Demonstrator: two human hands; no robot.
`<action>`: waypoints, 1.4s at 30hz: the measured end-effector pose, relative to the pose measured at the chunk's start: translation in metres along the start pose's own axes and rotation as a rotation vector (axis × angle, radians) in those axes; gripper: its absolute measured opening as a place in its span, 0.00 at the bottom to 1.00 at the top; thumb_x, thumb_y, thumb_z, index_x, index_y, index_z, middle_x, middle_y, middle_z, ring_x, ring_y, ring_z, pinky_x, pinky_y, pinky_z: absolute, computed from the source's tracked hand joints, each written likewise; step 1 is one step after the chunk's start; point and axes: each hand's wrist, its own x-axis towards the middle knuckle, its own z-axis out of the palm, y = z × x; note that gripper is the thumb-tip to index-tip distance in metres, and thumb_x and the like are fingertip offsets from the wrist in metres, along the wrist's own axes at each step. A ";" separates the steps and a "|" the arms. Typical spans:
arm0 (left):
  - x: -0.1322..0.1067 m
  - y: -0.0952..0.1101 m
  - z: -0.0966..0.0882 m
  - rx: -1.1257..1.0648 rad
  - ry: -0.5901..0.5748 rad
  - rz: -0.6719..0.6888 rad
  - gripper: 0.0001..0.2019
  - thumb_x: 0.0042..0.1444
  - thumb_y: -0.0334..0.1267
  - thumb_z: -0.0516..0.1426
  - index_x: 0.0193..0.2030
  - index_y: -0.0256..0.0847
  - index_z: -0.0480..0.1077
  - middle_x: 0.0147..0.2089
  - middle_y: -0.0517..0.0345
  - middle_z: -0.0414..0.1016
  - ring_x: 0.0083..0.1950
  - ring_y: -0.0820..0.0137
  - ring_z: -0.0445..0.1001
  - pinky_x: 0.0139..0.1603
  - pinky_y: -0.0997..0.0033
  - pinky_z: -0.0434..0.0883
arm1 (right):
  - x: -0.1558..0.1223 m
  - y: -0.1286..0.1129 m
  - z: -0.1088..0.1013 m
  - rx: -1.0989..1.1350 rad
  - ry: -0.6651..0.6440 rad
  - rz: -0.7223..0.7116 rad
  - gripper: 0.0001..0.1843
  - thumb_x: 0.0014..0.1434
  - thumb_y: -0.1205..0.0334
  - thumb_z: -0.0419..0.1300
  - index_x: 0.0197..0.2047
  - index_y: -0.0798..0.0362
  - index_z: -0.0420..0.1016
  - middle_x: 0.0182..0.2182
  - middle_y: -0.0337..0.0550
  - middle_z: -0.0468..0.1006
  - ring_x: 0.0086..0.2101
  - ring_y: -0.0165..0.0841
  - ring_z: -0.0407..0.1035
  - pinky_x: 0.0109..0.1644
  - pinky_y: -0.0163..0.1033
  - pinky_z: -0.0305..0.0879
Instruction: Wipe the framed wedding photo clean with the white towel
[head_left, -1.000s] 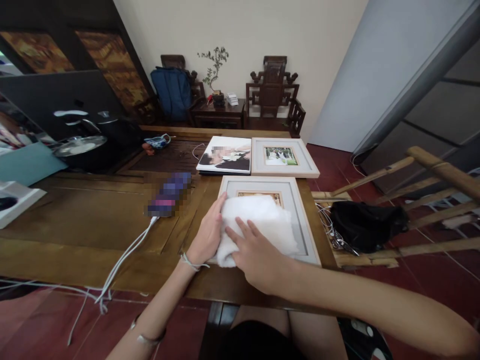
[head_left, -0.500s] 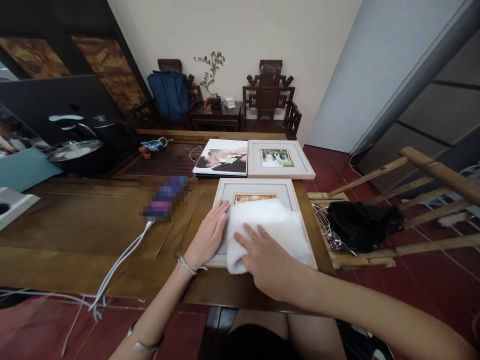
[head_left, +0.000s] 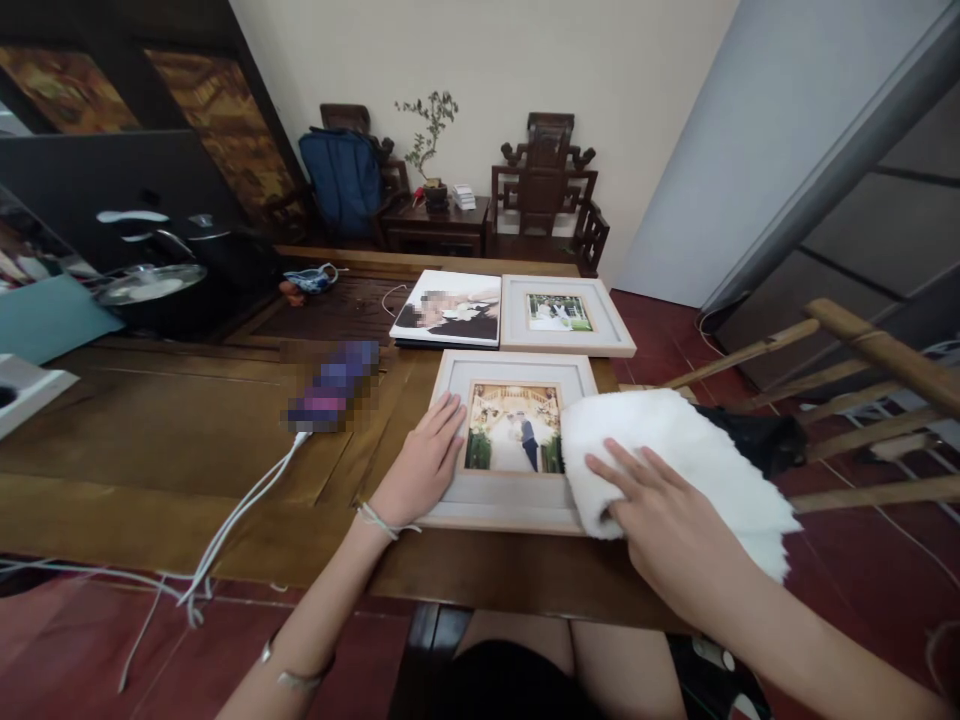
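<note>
A white-framed photo lies flat near the front edge of the wooden table. My left hand rests flat on the frame's left border, fingers stretched out. My right hand presses, fingers spread, on a fluffy white cloth that covers the frame's right edge and hangs past the table's right side. The picture inside the frame shows fully.
Farther back lie a second white frame and a photo print. A blurred device with a white cable sits to the left. Bamboo rails and a black bag are at right. Cookware stands at the far left.
My right hand slid the white cloth from the middle of the frame to its right edge, uncovering the photo. My left hand stayed on the frame's left border.
</note>
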 end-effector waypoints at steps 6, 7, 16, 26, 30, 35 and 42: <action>0.000 0.000 -0.002 0.009 -0.019 -0.004 0.22 0.64 0.37 0.44 0.63 0.35 0.58 0.67 0.44 0.57 0.70 0.61 0.48 0.67 0.51 0.55 | 0.055 0.039 0.014 -0.007 -0.008 0.074 0.18 0.46 0.77 0.53 0.36 0.55 0.80 0.58 0.43 0.67 0.61 0.47 0.54 0.62 0.56 0.53; 0.000 -0.001 -0.002 0.009 -0.022 -0.004 0.22 0.64 0.37 0.44 0.63 0.34 0.58 0.67 0.44 0.57 0.70 0.61 0.48 0.67 0.51 0.55 | 0.066 0.046 0.017 -0.012 -0.006 0.084 0.19 0.46 0.77 0.53 0.37 0.56 0.80 0.58 0.44 0.67 0.61 0.47 0.53 0.62 0.56 0.53; 0.001 -0.001 -0.001 -0.028 0.026 0.004 0.21 0.64 0.38 0.45 0.62 0.35 0.59 0.66 0.44 0.58 0.70 0.60 0.50 0.67 0.50 0.54 | 0.041 0.029 0.018 0.008 -0.008 0.000 0.18 0.47 0.78 0.54 0.38 0.61 0.80 0.60 0.56 0.64 0.61 0.55 0.50 0.62 0.57 0.52; 0.002 0.001 -0.002 -0.018 0.029 -0.001 0.22 0.64 0.38 0.45 0.63 0.34 0.59 0.66 0.43 0.58 0.69 0.60 0.51 0.67 0.51 0.54 | 0.009 -0.022 -0.017 0.385 -0.210 -0.216 0.25 0.42 0.78 0.52 0.41 0.51 0.79 0.62 0.43 0.60 0.62 0.44 0.50 0.64 0.52 0.51; 0.001 -0.001 -0.002 -0.001 0.018 0.013 0.22 0.64 0.38 0.45 0.62 0.32 0.59 0.66 0.42 0.59 0.69 0.61 0.50 0.68 0.53 0.54 | 0.071 -0.017 0.006 0.320 -0.128 -0.239 0.28 0.47 0.80 0.50 0.50 0.55 0.74 0.64 0.48 0.56 0.64 0.43 0.44 0.65 0.54 0.46; 0.000 -0.003 -0.002 0.000 0.023 0.029 0.21 0.64 0.38 0.45 0.63 0.36 0.59 0.66 0.44 0.59 0.70 0.61 0.49 0.67 0.49 0.54 | 0.157 -0.009 0.031 0.113 0.106 -0.216 0.22 0.55 0.77 0.51 0.51 0.57 0.73 0.65 0.50 0.52 0.65 0.48 0.39 0.64 0.61 0.39; 0.000 -0.002 -0.004 -0.018 0.021 0.018 0.21 0.64 0.38 0.45 0.62 0.37 0.60 0.66 0.45 0.59 0.70 0.61 0.49 0.67 0.50 0.54 | 0.193 -0.007 0.032 0.039 0.124 -0.198 0.16 0.56 0.72 0.53 0.46 0.56 0.77 0.62 0.48 0.60 0.64 0.48 0.44 0.65 0.59 0.40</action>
